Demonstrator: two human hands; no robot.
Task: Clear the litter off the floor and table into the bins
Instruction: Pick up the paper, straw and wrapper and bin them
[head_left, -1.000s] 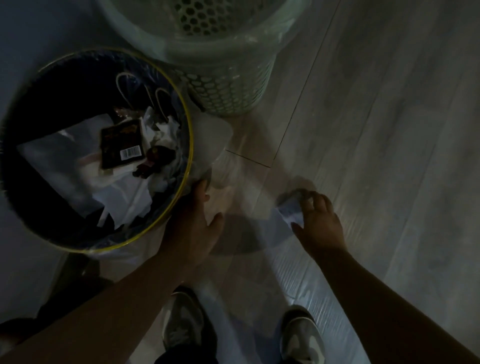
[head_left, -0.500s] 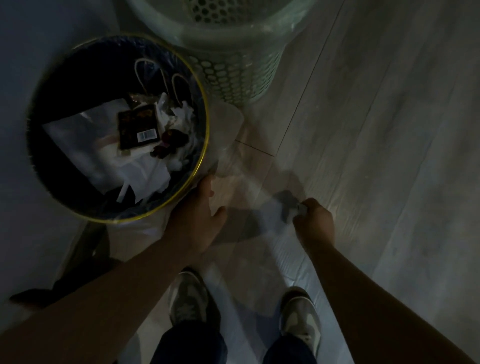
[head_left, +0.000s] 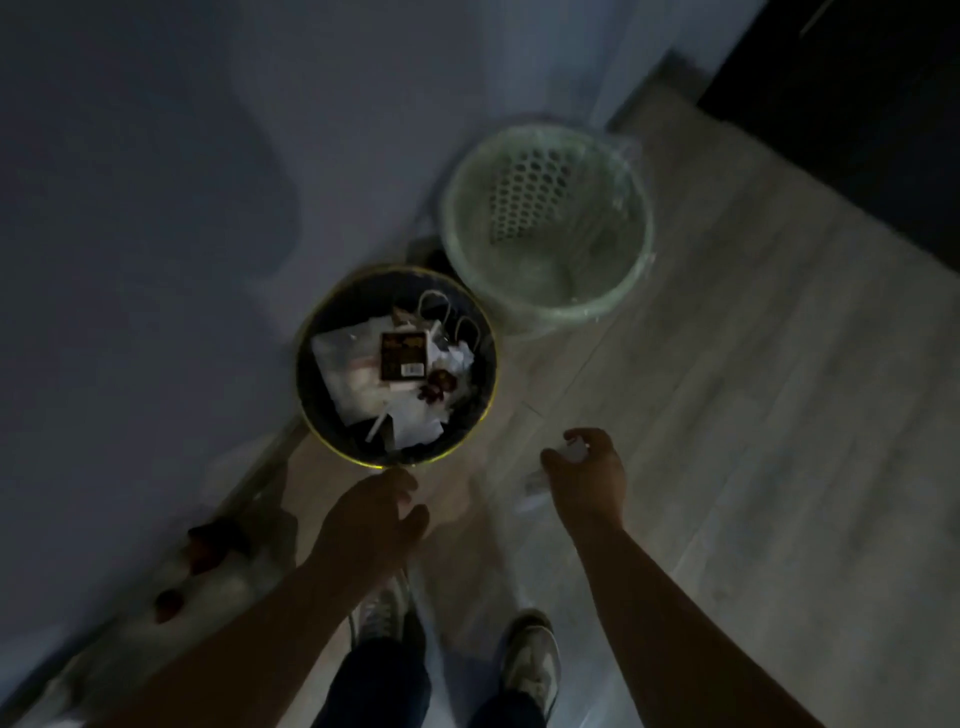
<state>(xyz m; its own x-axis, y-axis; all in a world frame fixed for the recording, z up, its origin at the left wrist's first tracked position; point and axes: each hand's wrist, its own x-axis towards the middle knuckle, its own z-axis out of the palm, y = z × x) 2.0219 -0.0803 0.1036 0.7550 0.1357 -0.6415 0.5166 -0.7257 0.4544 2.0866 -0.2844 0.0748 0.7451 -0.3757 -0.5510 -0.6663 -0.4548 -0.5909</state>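
Observation:
A dark round bin (head_left: 306, 364) with a yellow rim stands on the floor by the wall, holding white paper, a dark packet and other scraps. Behind it to the right is a pale green perforated bin (head_left: 628, 260) lined with clear plastic. My right hand (head_left: 589, 475) hovers right of the dark bin, curled around a small crumpled piece of white paper (head_left: 574, 453). My left hand (head_left: 371, 512) hangs just below the dark bin's rim, fingers apart, holding nothing.
Dark reddish scraps (head_left: 210, 545) and pale litter lie on the floor by the wall at lower left. My two shoes (head_left: 530, 660) stand on the wooden floor at the bottom. A dark cabinet (head_left: 857, 114) fills the top right corner.
My right hand closed on the white paper on the floor and lifted it. The view pulled up and back, so both bins now look smaller; my left hand came off the dark bin's side.

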